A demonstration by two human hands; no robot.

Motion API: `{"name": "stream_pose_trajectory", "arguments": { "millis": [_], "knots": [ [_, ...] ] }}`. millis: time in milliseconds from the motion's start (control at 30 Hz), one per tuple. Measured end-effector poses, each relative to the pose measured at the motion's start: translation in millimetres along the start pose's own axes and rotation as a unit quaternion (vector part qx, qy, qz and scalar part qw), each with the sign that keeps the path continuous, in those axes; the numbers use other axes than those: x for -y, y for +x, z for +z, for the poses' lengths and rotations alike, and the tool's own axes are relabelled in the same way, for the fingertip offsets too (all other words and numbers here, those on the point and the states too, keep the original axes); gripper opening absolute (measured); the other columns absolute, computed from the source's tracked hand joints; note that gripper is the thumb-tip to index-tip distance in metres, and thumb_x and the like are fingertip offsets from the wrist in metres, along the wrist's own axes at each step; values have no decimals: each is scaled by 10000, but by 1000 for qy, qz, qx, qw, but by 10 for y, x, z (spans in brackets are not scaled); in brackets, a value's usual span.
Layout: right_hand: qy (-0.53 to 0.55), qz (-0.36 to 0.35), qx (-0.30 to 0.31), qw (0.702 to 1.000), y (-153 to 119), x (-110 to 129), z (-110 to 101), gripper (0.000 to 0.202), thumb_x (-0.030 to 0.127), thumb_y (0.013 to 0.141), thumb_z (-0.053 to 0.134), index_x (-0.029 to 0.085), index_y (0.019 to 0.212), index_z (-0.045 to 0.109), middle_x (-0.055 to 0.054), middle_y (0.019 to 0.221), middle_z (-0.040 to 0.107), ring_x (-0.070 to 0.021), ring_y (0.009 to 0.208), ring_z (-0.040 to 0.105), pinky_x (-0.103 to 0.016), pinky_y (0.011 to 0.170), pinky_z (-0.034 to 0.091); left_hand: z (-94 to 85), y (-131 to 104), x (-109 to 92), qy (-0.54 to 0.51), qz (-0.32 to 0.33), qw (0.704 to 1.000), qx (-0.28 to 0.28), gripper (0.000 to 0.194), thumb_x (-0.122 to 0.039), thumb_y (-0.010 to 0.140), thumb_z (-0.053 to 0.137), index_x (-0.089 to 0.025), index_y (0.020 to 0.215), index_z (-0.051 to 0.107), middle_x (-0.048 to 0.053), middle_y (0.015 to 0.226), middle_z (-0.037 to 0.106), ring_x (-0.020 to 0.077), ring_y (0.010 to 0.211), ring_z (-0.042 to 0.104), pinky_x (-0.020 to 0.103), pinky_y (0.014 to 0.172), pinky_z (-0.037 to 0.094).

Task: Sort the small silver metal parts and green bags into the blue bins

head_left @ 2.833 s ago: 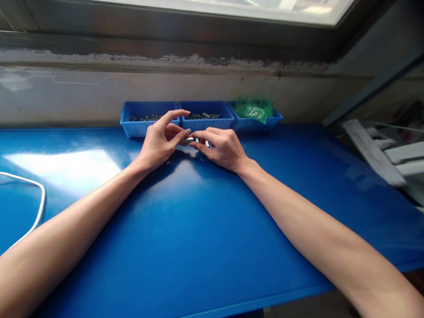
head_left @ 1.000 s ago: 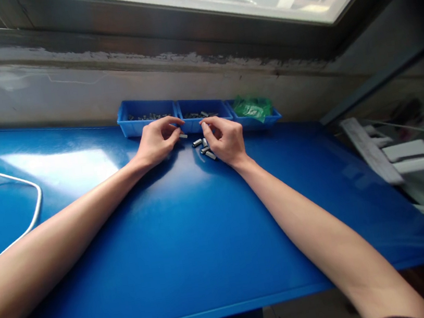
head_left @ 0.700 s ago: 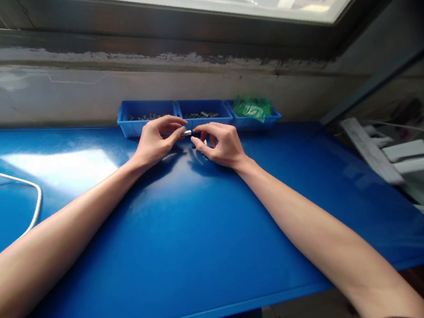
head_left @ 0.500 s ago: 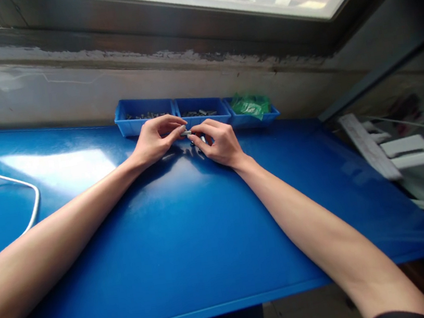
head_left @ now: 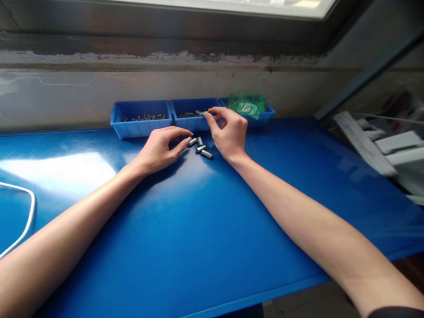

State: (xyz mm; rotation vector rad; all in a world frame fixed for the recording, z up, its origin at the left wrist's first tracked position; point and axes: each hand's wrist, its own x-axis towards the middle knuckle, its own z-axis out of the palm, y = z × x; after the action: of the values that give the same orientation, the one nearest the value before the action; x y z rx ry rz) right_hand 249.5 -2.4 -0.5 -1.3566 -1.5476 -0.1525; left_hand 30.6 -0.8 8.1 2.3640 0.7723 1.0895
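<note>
My right hand (head_left: 229, 131) is pinched on a small oblong silvery metal piece (head_left: 201, 113), held over the middle blue bin (head_left: 195, 125). Beside a little group of similar metal pieces (head_left: 206, 154) on the blue table, my left hand (head_left: 165, 147) rests with its thumb and index finger curved and slightly apart. Their tips are right by the nearest piece (head_left: 193, 142); whether they touch it is hard to tell. Several such pieces lie close together, light on top with dark sides.
The left blue bin (head_left: 143, 130) contains many small metal parts. In the right bin (head_left: 267, 116) sits a green plastic bag (head_left: 247, 104). A white cable (head_left: 32, 210) curves over the blue table (head_left: 192, 246) at left. White boards (head_left: 368, 145) stand beyond the right edge, below a window.
My hands were together on a small metal piece and have parted. The right hand moved up to the middle bin, still holding a piece; the left lowered slightly, uncovering the pieces on the table.
</note>
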Motion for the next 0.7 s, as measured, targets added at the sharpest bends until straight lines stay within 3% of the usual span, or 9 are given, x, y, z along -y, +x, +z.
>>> {"name": "stream_pose_trajectory", "arguments": {
  "millis": [133, 233, 400, 533, 700],
  "knots": [
    [8, 11, 9, 1000, 10, 20, 1, 346, 521, 1008, 605, 219, 969, 768, -56, 793, 744, -239, 755, 691, -382, 798, 537, 29, -17, 36, 61, 88, 990, 89, 383, -398, 1028, 560, -193, 1285, 757, 123, 1383, 714, 293, 1326, 638, 423, 1160, 497],
    [21, 12, 9, 1000, 6, 55, -13, 332, 484, 1024, 581, 221, 915, 751, -48, 803, 749, -214, 683, 662, -369, 754, 526, 46, -30, 56, 84, 111, 982, 127, 380, -371, 1034, 549, -214, 1322, 742, 102, 1424, 692, 301, 1384, 592, 452, 1196, 470],
    [50, -8, 19, 999, 3, 85, -28, 307, 448, 1018, 590, 226, 869, 740, -29, 788, 745, -187, 622, 619, -350, 699, 508, 27, -33, 31, 71, 87, 991, 78, 275, -302, 995, 589, -175, 1101, 808, 122, 1272, 758, 256, 1154, 731, 357, 1035, 569],
    [69, -28, 36, 997, -1, 104, -33, 300, 456, 1010, 606, 230, 862, 737, -28, 790, 741, -178, 599, 594, -348, 676, 498, 9, -20, 50, 60, 57, 996, 26, 206, -266, 945, 622, -159, 956, 798, 103, 1066, 783, 219, 938, 754, 321, 876, 592],
    [77, -41, 48, 995, -11, 118, -43, 305, 456, 1013, 595, 231, 867, 740, -30, 801, 739, -178, 610, 586, -343, 661, 491, 25, -15, 88, -26, -27, 999, -26, 253, -303, 885, 702, -130, 1053, 779, 96, 994, 793, 205, 847, 765, 300, 811, 612]
  ]
}}
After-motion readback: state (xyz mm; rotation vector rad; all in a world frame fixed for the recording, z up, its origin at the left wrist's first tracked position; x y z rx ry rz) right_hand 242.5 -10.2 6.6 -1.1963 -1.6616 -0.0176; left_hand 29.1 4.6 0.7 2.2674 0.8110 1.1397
